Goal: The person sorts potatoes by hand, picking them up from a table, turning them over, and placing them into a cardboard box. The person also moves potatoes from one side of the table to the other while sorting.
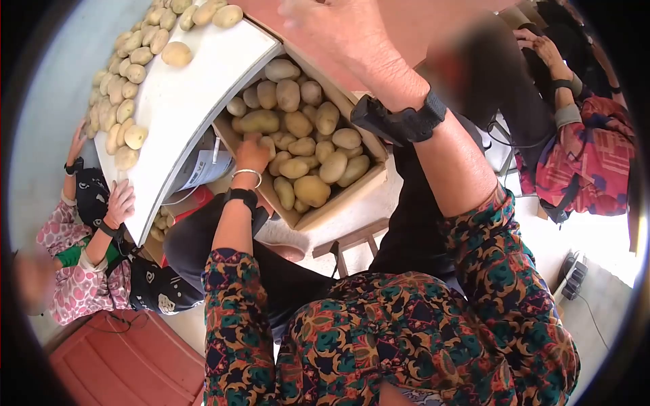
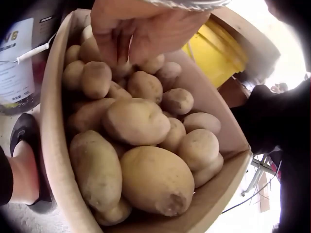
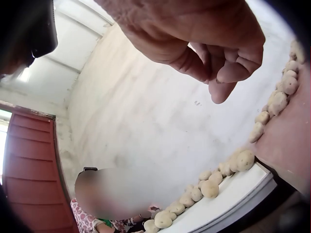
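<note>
My left hand point(image 1: 252, 155) point(image 2: 146, 31) reaches down into a cardboard box point(image 1: 342, 208) point(image 2: 53, 121) full of potatoes point(image 1: 333, 167) point(image 2: 136, 121). Its fingers point downward and touch the potatoes near one side wall; the head view does not show the fingertips clearly. Raised well above the box, my right hand point(image 1: 345, 30) point(image 3: 199, 39) has loosely bent fingers, thumb close to them, with nothing visible in its grasp. Beyond it, in the right wrist view, a row of potatoes point(image 3: 186, 200) lies along the white tabletop point(image 3: 228, 196).
Left of the box is the white table point(image 1: 203, 68), with many potatoes point(image 1: 112, 101) along its far side and another person's hand point(image 1: 120, 203) on its edge. A labelled bucket point(image 1: 203, 166) stands below. A second person point(image 1: 572, 142) sits at right. A yellow container point(image 2: 216, 53) is beside the box.
</note>
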A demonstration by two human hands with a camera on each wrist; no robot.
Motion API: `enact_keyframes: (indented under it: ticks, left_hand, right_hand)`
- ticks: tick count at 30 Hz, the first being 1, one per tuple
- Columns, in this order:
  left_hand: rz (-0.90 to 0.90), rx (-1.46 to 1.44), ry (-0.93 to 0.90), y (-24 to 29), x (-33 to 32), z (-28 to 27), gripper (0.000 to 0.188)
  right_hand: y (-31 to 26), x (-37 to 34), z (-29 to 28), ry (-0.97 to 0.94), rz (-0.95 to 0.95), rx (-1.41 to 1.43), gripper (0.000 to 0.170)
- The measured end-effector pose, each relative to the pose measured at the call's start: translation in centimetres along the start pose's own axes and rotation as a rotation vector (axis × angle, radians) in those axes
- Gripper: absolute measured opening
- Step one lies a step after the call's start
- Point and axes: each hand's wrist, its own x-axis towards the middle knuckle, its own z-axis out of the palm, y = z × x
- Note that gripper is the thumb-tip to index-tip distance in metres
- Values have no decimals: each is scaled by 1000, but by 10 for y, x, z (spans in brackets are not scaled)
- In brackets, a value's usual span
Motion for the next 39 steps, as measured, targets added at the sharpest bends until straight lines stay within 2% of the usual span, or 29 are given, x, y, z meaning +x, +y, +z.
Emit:
enact_keyframes:
  ticks: [3, 5, 6, 8, 9, 11, 12, 14, 18, 21, 23, 24, 26, 27, 28, 29, 30, 32, 33, 35, 36, 38, 39]
  left_hand:
    - [-5, 60, -11, -2, 3, 15, 44]
    - [16, 58, -131, -12, 15, 16, 47]
    - [15, 57, -132, -8, 12, 11, 47]
    - [194, 144, -188, 12, 1, -11, 52]
    - [192, 145, -190, 21, -5, -16, 52]
    - [253, 177, -442, 41, -17, -20, 55]
    - [252, 178, -445, 50, -27, -21, 55]
    - [274, 474, -543, 63, -46, -22, 60]
    - [280, 470, -442, 44, -41, 0, 62]
    - [348, 441, -440, 37, -35, -5, 64]
    - [341, 249, -360, 23, -25, -4, 64]
    - [339, 246, -357, 28, -24, -13, 64]
    - [122, -315, -306, 50, -27, -52, 59]
    - [66, -546, -297, 53, -24, -67, 58]
    - [10, -777, -285, 55, -22, -83, 57]
    - [4, -1032, -252, 66, -29, -103, 56]
    - [-1, -1288, -213, 78, -38, -125, 55]
    - [129, -1645, -247, 88, -48, -161, 51]
    - [128, -1658, -239, 89, -51, -174, 51]
    - [225, -1921, -313, 87, -56, -189, 52]
    - [233, -1939, -304, 80, -54, -188, 52]
    - [82, -2093, -280, 65, -47, -183, 61]
    - [81, -2116, -269, 62, -44, -182, 61]
  right_hand:
    - [3, 0, 6, -6, -22, -23, 15]
    - [5, -1, 8, -21, -44, -74, 14]
    - [5, -1, 8, -23, -43, -74, 14]
    - [7, -2, 8, -15, -80, -65, 13]
    - [7, -1, 7, -15, -77, -64, 13]
    - [6, -1, 6, -17, -99, -47, 12]
    - [7, -1, 6, -17, -95, -46, 12]
    - [8, -1, 7, -31, -108, -10, 12]
    - [3, -3, 9, -48, -31, -16, 12]
    - [12, -5, 12, -59, -119, -58, 13]
    - [13, -5, 11, -217, -82, -185, 14]
    - [13, -6, 11, -220, -86, -185, 14]
    - [16, -10, 15, -447, 88, -305, 20]
    - [23, -13, 19, -452, 83, -306, 20]
    - [34, -16, 25, -551, 26, -400, 22]
    - [41, -20, 30, -652, -34, -496, 23]
    - [41, -25, 33, -660, -42, -500, 23]
    - [36, -37, 40, -815, 4, -667, 22]
    - [43, -46, 46, -826, -4, -674, 22]
    - [66, -66, 60, -975, 26, -768, 19]
    - [70, -74, 65, -984, 13, -783, 19]
    - [77, -91, 73, -1198, 110, -754, 22]
    - [88, -100, 78, -1216, 103, -769, 22]
